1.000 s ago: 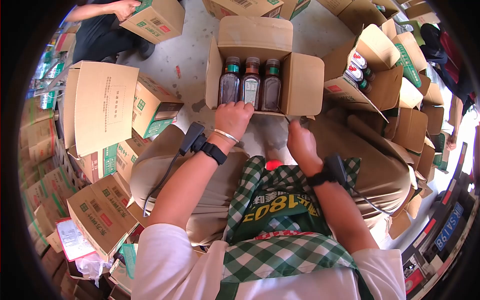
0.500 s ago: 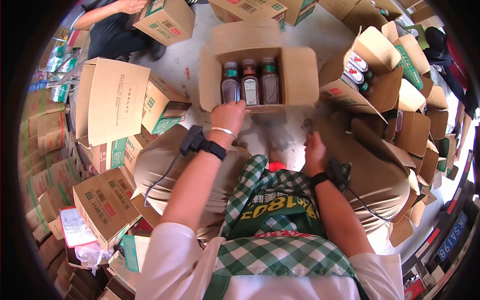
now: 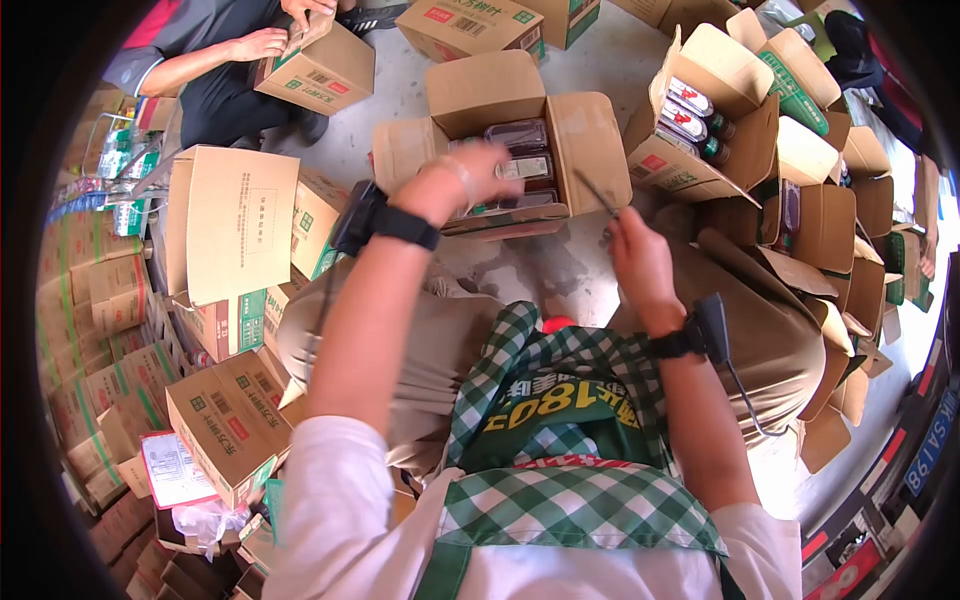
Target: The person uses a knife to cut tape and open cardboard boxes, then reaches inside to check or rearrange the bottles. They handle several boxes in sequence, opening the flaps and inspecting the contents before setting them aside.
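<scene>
An open carton (image 3: 485, 90) stands in front of my knees, its flaps spread. Dark bottles (image 3: 516, 134) with pale labels lie in it, pointing sideways. My left hand (image 3: 478, 175) is over the carton's left part, smeared by motion, so its fingers and any hold are unclear; it hides some of the bottles. Just right of the carton, near its right flap, my right hand (image 3: 637, 250) is closed round a thin dark stick-like tool (image 3: 597, 192), which points up and left.
Opened cartons with bottles (image 3: 690, 125) crowd the right side. A tall open carton (image 3: 240, 225) and stacked boxes (image 3: 225, 415) stand at the left. At the upper left a co-worker's hand (image 3: 262, 45) touches a closed carton (image 3: 320, 70).
The bottles now point sideways instead of away from me. My left hand has moved up over the carton. My right hand has risen and now shows a thin dark tool.
</scene>
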The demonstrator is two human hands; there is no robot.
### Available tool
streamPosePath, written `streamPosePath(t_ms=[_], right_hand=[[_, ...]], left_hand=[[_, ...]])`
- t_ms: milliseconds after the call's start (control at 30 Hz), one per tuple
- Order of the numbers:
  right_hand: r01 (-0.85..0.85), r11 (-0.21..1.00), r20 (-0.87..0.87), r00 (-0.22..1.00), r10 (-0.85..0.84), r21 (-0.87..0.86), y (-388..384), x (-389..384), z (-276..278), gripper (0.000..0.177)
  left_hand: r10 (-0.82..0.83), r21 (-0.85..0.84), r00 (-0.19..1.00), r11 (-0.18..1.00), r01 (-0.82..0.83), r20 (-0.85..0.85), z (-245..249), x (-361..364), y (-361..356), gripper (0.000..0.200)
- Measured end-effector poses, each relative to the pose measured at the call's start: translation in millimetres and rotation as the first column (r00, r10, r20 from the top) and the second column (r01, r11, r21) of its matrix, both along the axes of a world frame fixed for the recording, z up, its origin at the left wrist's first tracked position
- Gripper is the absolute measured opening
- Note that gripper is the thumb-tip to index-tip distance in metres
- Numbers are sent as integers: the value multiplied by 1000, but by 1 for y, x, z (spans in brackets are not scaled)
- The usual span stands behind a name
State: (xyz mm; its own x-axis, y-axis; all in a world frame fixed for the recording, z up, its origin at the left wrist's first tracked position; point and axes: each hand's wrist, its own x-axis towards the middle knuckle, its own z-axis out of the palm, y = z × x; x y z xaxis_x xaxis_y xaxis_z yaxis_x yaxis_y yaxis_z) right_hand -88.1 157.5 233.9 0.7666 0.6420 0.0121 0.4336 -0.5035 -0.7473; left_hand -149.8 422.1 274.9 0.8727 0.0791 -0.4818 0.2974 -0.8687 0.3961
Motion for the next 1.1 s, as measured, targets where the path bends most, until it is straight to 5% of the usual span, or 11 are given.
streamPosePath(t_ms=[33, 67, 133, 467, 700, 900, 1100], right_hand=[[-67, 996, 35, 997, 69, -65, 1, -2, -2, 12], [-101, 989, 75, 991, 109, -105, 1, -5, -5, 12], [-136, 979, 112, 982, 153, -152, 2, -9, -13, 12], [-150, 915, 103, 974, 202, -374, 10, -20, -15, 7], [-153, 862, 43, 979, 198, -483, -11, -23, -30, 6], [-198, 880, 50, 969, 242, -433, 6, -18, -65, 6], [-110, 956, 36, 992, 125, -270, -32, -20, -94, 7]], left_hand=[[-67, -120, 998, 991, 65, -18, -19, -29, -2, 48], [-74, -176, 974, 984, 36, -216, -38, -43, -15, 53], [29, -13, 999, 1000, -29, 39, -50, -77, -45, 48], [105, 280, 847, 917, -285, 521, -82, -87, -76, 18], [78, 291, 811, 910, -296, 580, -81, -88, -77, 7], [52, 288, 778, 912, -293, 627, -78, -92, -82, 1], [27, 329, 788, 900, -287, 615, -88, -105, -102, 18]])
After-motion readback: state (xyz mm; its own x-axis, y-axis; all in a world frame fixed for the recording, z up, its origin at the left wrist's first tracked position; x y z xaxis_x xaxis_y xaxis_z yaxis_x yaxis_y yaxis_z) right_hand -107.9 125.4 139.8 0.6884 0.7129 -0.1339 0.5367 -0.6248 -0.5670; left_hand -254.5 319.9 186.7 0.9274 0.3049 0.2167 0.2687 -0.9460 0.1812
